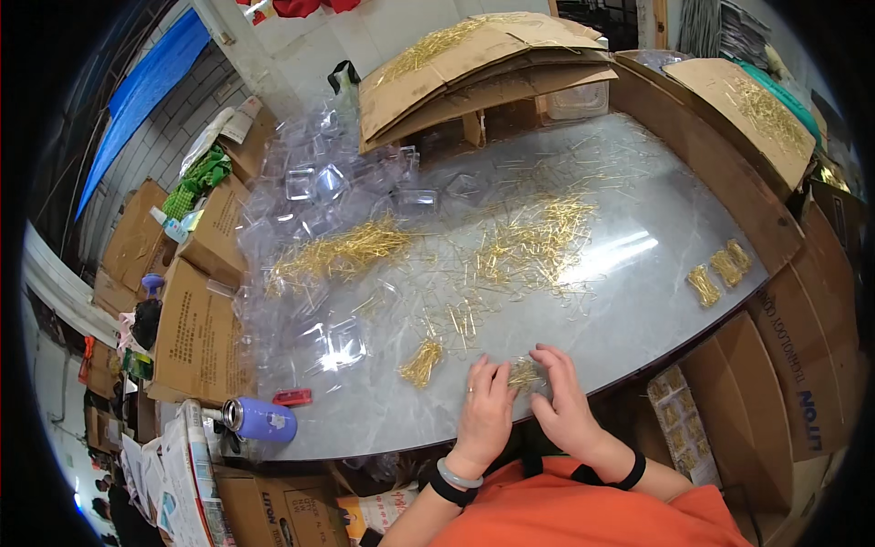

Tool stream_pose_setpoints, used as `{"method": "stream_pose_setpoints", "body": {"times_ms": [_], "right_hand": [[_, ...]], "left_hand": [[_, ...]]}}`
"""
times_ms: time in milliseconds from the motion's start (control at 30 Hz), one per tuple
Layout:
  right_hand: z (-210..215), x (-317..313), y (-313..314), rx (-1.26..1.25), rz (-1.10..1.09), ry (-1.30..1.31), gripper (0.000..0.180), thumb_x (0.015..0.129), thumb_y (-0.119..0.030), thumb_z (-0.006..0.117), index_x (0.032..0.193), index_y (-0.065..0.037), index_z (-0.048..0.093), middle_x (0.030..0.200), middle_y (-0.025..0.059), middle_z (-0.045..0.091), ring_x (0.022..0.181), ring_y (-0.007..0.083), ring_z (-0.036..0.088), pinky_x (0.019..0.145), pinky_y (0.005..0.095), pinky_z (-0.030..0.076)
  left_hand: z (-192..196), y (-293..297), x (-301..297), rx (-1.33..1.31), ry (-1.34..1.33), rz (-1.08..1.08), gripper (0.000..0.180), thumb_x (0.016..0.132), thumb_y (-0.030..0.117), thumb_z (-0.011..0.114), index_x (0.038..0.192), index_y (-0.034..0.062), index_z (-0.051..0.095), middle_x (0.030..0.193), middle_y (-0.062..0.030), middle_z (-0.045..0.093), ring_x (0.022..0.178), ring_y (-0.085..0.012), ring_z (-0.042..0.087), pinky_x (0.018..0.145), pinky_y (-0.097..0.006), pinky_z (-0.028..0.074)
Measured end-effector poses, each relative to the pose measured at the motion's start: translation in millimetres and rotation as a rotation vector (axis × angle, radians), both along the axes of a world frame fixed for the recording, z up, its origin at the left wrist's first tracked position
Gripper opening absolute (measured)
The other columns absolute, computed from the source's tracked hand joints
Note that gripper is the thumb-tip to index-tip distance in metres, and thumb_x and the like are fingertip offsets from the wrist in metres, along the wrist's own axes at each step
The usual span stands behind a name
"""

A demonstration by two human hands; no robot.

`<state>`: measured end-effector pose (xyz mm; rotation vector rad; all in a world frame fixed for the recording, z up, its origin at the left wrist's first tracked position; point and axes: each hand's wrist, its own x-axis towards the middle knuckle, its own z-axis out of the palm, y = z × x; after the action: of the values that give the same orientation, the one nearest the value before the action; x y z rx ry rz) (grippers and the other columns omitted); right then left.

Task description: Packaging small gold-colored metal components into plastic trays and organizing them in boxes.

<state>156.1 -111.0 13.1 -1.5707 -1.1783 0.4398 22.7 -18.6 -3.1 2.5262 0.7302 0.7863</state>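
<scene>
A small bundle of thin gold wire hooks lies at the table's near edge, squeezed between my two hands. My left hand, with a ring on one finger, presses its fingertips against the bundle's left side. From the other side, the fingers of my right hand curve around its far end, with the thumb at the near side. Just left of my hands sits another gathered bunch of gold hooks. Farther back are a loose heap of hooks and a second heap lying partly by clear plastic boxes.
Many clear plastic boxes cover the left of the grey table. A purple bottle and a red object stand near the left edge. Several tied bundles lie at right. Cardboard bearing hooks rises at the back.
</scene>
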Motion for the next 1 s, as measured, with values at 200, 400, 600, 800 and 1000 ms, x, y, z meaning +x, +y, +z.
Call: {"method": "stream_pose_setpoints", "body": {"times_ms": [200,400,600,800,1000], "right_hand": [[1.2,27.9,-1.0,-0.002,-0.065,-0.553,0.042,0.080,-0.002,0.070,0.121,-0.007,0.063,0.099,0.0098,0.067,0.098,0.0314,0.060,0.084,0.0425,0.047],[-10.4,28.3,15.1,0.059,0.048,-0.365,0.033,0.083,0.000,0.067,0.115,-0.005,0.065,0.099,0.0127,0.067,0.097,0.0341,0.062,0.084,0.0438,0.050],[-11.3,4.2,23.8,0.098,0.016,-0.113,0.051,0.086,0.004,0.053,0.137,0.001,0.049,0.140,0.0264,0.048,0.128,0.0456,0.049,0.111,0.0463,0.040],[-13.9,6.0,32.6,0.061,0.155,0.102,0.067,0.080,0.005,0.045,0.147,0.004,0.037,0.151,0.0291,0.038,0.144,0.0454,0.033,0.123,0.0456,0.025],[-2.5,26.4,31.9,-0.018,0.333,-0.005,0.068,0.079,0.007,0.045,0.146,0.002,0.040,0.154,0.0263,0.036,0.144,0.0449,0.034,0.122,0.0457,0.028]], "left_hand": [[1.5,3.4,2.0,0.024,0.006,-0.049,0.046,0.090,0.001,0.067,0.132,-0.0076,0.052,0.130,-0.0242,0.051,0.131,-0.0472,0.047,0.110,-0.052,0.042],[5.0,0.3,1.2,-0.016,-0.022,-0.004,0.045,0.090,0.000,0.066,0.132,-0.0063,0.052,0.131,-0.0259,0.052,0.129,-0.0484,0.049,0.109,-0.051,0.043],[-0.4,2.7,-0.3,-0.005,-0.005,-0.040,0.041,0.091,0.000,0.065,0.130,-0.0064,0.053,0.133,-0.0285,0.050,0.130,-0.0488,0.048,0.109,-0.052,0.043],[0.8,2.1,-4.1,-0.021,0.007,-0.023,0.050,0.092,-0.002,0.063,0.138,-0.0065,0.045,0.137,-0.0287,0.048,0.131,-0.0480,0.047,0.109,-0.051,0.043],[-3.9,3.8,-3.0,-0.068,-0.060,-0.065,0.060,0.092,-0.005,0.061,0.146,-0.0050,0.037,0.139,-0.0290,0.048,0.131,-0.0468,0.048,0.108,-0.050,0.044]]}}
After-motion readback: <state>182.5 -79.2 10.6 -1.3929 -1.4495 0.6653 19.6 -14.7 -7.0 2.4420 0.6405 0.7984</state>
